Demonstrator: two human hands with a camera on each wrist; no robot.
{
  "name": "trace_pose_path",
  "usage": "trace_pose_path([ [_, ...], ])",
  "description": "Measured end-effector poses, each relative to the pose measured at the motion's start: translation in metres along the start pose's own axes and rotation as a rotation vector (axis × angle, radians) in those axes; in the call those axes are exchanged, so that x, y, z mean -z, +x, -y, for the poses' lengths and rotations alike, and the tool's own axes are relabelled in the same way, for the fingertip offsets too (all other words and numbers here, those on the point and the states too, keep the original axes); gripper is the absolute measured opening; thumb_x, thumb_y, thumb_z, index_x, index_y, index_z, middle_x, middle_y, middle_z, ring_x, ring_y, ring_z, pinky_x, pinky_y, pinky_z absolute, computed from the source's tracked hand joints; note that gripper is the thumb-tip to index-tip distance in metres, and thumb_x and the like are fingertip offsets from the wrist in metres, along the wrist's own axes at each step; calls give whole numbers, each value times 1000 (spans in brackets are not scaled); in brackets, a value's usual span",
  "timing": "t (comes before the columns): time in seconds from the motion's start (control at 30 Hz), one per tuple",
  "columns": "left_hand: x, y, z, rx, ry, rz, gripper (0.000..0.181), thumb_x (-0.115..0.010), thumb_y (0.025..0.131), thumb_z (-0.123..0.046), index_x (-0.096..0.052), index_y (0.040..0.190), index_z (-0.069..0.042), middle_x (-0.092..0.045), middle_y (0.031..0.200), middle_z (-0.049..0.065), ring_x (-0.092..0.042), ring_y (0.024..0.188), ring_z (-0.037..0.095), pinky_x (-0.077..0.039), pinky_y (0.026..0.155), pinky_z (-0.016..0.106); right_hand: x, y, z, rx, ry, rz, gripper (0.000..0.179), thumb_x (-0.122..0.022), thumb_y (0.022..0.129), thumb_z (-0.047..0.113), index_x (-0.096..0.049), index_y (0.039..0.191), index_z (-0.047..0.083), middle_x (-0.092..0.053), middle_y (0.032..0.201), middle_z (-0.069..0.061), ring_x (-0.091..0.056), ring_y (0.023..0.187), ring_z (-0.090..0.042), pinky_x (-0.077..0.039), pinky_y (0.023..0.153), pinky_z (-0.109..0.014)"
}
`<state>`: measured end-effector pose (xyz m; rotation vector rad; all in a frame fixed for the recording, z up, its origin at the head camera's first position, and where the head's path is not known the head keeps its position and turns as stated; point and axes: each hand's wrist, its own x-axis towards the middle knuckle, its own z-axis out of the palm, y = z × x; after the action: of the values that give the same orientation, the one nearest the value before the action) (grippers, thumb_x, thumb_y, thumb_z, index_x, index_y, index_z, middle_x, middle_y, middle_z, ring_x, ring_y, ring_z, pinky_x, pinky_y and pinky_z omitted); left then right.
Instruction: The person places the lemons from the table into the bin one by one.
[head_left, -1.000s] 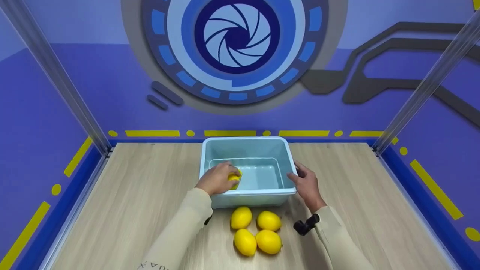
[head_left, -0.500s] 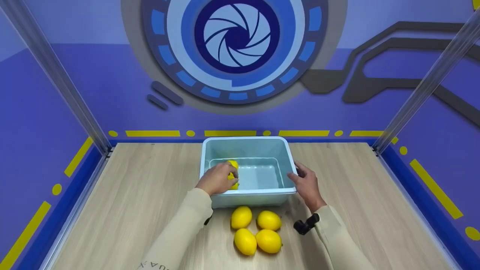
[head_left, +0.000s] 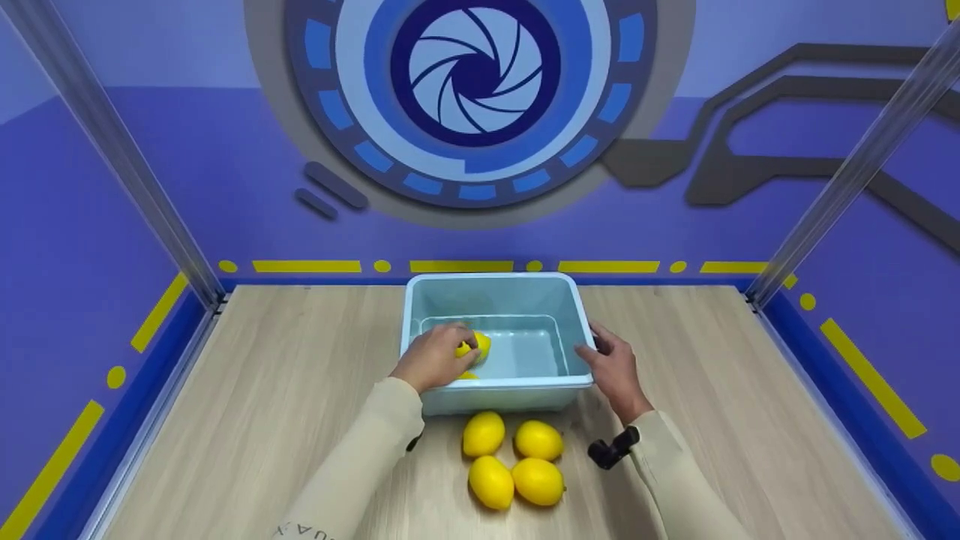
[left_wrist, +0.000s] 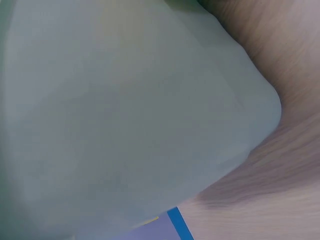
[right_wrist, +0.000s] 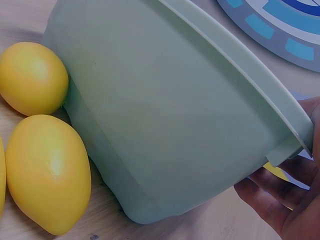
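A light blue plastic bin (head_left: 495, 397) stands on the wooden table. My left hand (head_left: 439, 356) reaches over its near left rim, fingers curled around a lemon (head_left: 482, 347) inside. Under the thumb a sliver of a second lemon (head_left: 468, 376) shows by the near wall; the rest is hidden. My right hand (head_left: 615, 367) grips the bin's right rim, thumb on the inner side and fingers outside. In the right wrist view those fingers (right_wrist: 270, 200) curl beneath the rim. The bin's outer wall (left_wrist: 125, 120) fills most of the left wrist view, where no hand appears.
Several lemons (head_left: 538, 482) lie grouped on the table (head_left: 300, 420) just in front of the bin. A blue-purple printed wall (head_left: 337, 240) rises behind, and side panels with metal posts (head_left: 855, 172) flank the table.
Inside the bin, a yellow lemon has shifted at my left fingertips, and another now shows under the thumb. The left fingers have moved slightly. My right hand and the bin stay in place.
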<state>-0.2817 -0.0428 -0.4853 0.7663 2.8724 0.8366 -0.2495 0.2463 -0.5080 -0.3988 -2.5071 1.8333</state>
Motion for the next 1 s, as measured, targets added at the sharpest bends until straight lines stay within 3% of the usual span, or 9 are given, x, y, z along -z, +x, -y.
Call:
trace_pose_path([
  [0.3, 1, 0, -2, -17, 17, -34, 28, -56, 97, -37, -72, 106, -16, -65, 97, -2, -60, 89, 16, -54, 87, 33, 0, -1, -1, 29, 7, -7, 56, -56, 96, 13, -38, 149, 12, -42, 150, -17, -43, 136, -33, -37, 112, -48],
  [0.63, 2, -2, -2, -45, 49, -41, 29, -54, 98, -39, -71, 105, -17, -63, 94, -4, -56, 83, 14, -53, 80, 31, 0, 0, -1, 2, -8, -12, 56, -55, 96, 15, -38, 149, 16, -41, 151, -14, -42, 138, -31, -36, 113, -46],
  [1.0, 5, -6, -2, -58, 33, -32, 26, -55, 98, -35, -71, 107, -16, -64, 98, -2, -62, 91, 19, -54, 86, 36, -1, 1, -1, -6, -3, -1, 57, -55, 96, 13, -36, 150, 17, -39, 153, -13, -40, 140, -31, -35, 114, -47],
])
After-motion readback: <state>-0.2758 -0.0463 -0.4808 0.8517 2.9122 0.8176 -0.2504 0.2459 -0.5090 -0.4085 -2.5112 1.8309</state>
